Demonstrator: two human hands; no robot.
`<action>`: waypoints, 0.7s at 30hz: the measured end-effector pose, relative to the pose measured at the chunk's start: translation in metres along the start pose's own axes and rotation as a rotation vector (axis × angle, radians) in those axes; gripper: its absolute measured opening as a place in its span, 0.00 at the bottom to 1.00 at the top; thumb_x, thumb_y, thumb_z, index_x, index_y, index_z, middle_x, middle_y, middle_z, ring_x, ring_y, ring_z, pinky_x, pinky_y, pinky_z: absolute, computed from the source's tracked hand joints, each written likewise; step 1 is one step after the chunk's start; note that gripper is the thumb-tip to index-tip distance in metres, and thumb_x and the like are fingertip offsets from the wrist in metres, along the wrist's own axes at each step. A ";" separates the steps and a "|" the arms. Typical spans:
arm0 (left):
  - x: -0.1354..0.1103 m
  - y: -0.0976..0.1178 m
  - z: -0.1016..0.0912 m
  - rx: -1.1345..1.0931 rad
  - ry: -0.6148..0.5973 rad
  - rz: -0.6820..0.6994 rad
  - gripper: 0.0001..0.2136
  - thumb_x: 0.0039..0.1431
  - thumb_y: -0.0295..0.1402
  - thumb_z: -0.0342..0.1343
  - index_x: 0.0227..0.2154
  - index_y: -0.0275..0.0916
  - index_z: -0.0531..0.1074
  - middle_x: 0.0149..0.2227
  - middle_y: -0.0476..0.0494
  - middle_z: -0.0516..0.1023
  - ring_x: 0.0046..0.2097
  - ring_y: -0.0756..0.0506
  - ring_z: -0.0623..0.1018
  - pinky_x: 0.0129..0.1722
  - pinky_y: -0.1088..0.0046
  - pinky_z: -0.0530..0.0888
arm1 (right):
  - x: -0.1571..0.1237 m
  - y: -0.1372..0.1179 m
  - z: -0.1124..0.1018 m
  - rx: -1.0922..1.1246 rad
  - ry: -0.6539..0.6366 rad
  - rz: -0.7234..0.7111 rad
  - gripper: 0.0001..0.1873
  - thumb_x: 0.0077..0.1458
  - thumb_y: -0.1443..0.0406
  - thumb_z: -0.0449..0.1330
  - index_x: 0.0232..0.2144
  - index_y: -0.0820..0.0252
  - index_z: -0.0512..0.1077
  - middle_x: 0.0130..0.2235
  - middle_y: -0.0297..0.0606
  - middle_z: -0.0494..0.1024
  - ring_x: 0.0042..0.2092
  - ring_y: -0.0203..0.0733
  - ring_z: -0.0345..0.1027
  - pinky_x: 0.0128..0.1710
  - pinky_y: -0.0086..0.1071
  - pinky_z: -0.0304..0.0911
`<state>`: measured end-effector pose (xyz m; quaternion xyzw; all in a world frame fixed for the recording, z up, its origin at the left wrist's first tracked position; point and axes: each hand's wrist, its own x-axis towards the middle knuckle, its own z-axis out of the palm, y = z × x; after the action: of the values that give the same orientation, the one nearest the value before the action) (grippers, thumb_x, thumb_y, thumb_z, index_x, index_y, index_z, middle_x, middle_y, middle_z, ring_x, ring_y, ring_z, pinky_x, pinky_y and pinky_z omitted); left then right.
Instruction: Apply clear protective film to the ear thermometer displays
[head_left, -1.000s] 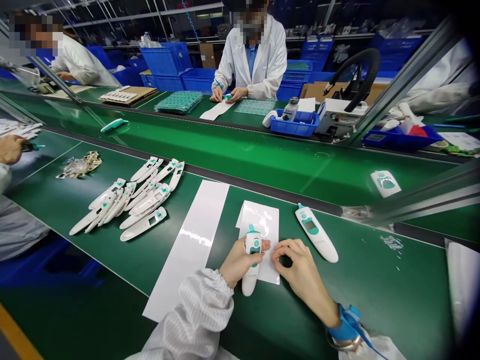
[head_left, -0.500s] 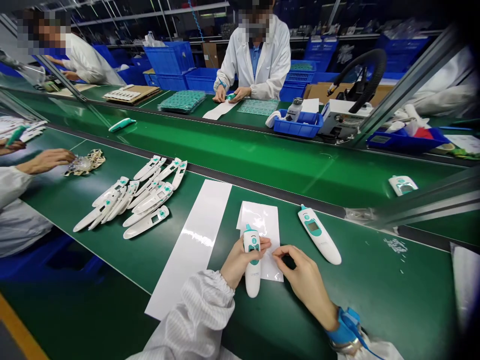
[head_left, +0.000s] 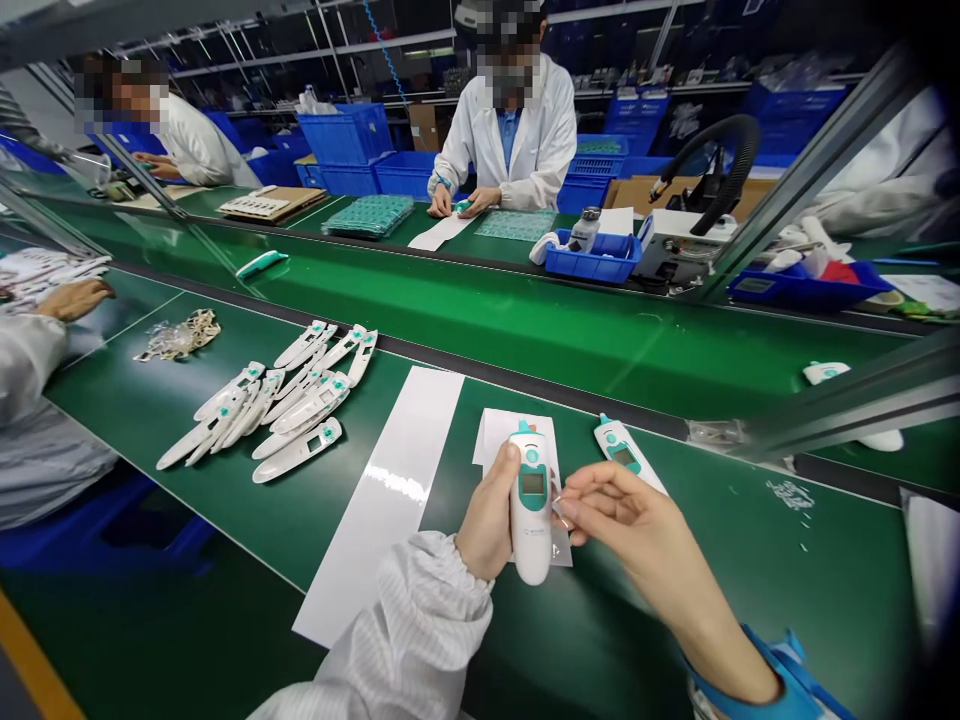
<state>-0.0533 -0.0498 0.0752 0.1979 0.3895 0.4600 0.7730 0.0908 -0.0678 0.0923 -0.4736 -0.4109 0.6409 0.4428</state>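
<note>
Angling forearms (head_left: 724, 635) inward over a green bench (head_left: 757, 590) toward a white sheet (head_left: 496, 427); arching the right hand (head_left: 637, 520), with thumb and fingertips pinched together, cannot tell on what; wrapping the left hand (head_left: 486, 520) around a white-and-teal device (head_left: 532, 515) above that sheet, with thumb along one edge.

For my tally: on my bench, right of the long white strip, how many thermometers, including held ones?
2. One thermometer is in your left hand; the second thermometer lies on the bench beyond your right hand, which partly covers it. Your hands may hide others.
</note>
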 end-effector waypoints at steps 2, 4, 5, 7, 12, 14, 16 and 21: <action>0.001 0.001 0.010 -0.036 -0.041 0.029 0.16 0.62 0.47 0.46 0.39 0.39 0.65 0.27 0.49 0.68 0.25 0.53 0.69 0.27 0.76 0.68 | 0.003 -0.007 0.004 0.013 -0.008 -0.038 0.11 0.50 0.60 0.68 0.32 0.59 0.71 0.25 0.34 0.76 0.28 0.36 0.70 0.28 0.24 0.68; 0.001 0.003 0.017 -0.068 -0.082 0.055 0.15 0.62 0.46 0.46 0.41 0.40 0.65 0.27 0.51 0.65 0.24 0.55 0.67 0.25 0.78 0.67 | 0.007 -0.009 0.007 0.009 0.016 -0.079 0.11 0.50 0.61 0.69 0.32 0.58 0.72 0.26 0.34 0.76 0.28 0.35 0.70 0.27 0.23 0.68; 0.002 0.003 0.019 -0.079 -0.089 0.063 0.15 0.62 0.46 0.47 0.42 0.40 0.65 0.27 0.51 0.65 0.24 0.55 0.66 0.25 0.78 0.67 | 0.008 -0.010 0.007 0.002 0.029 -0.094 0.11 0.50 0.61 0.69 0.32 0.58 0.72 0.27 0.34 0.76 0.29 0.36 0.71 0.27 0.23 0.68; 0.002 0.004 0.022 -0.081 -0.085 0.065 0.13 0.62 0.44 0.49 0.43 0.41 0.65 0.29 0.52 0.64 0.25 0.56 0.66 0.25 0.80 0.67 | 0.009 -0.011 0.008 -0.009 0.030 -0.112 0.10 0.50 0.61 0.69 0.32 0.58 0.72 0.27 0.34 0.76 0.29 0.36 0.71 0.27 0.23 0.68; 0.006 0.003 0.024 -0.078 -0.084 0.042 0.09 0.60 0.37 0.52 0.40 0.40 0.64 0.27 0.53 0.61 0.23 0.56 0.64 0.21 0.80 0.64 | 0.006 -0.018 0.008 0.001 0.032 -0.158 0.09 0.50 0.63 0.69 0.31 0.58 0.72 0.26 0.33 0.75 0.27 0.34 0.70 0.27 0.22 0.68; 0.007 0.001 0.024 -0.063 -0.097 0.034 0.09 0.60 0.38 0.52 0.39 0.40 0.63 0.26 0.54 0.61 0.21 0.56 0.63 0.20 0.79 0.64 | 0.006 -0.020 0.007 0.008 0.037 -0.176 0.08 0.50 0.64 0.69 0.31 0.57 0.73 0.26 0.32 0.75 0.26 0.33 0.69 0.26 0.21 0.69; 0.007 0.000 0.024 -0.017 -0.099 0.051 0.10 0.59 0.38 0.54 0.40 0.40 0.63 0.27 0.54 0.62 0.23 0.56 0.64 0.21 0.79 0.65 | 0.006 -0.020 0.007 0.004 0.042 -0.191 0.08 0.50 0.64 0.69 0.31 0.57 0.73 0.27 0.32 0.75 0.25 0.33 0.69 0.25 0.22 0.69; 0.001 0.000 0.027 0.048 -0.033 0.129 0.10 0.60 0.36 0.54 0.42 0.40 0.65 0.32 0.51 0.63 0.33 0.55 0.66 0.33 0.81 0.66 | 0.009 -0.014 0.007 -0.055 0.158 -0.271 0.08 0.51 0.62 0.68 0.32 0.55 0.73 0.30 0.35 0.77 0.31 0.37 0.72 0.28 0.23 0.72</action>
<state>-0.0319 -0.0474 0.0918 0.2488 0.3740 0.4962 0.7430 0.0848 -0.0567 0.1050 -0.4748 -0.4522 0.5244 0.5432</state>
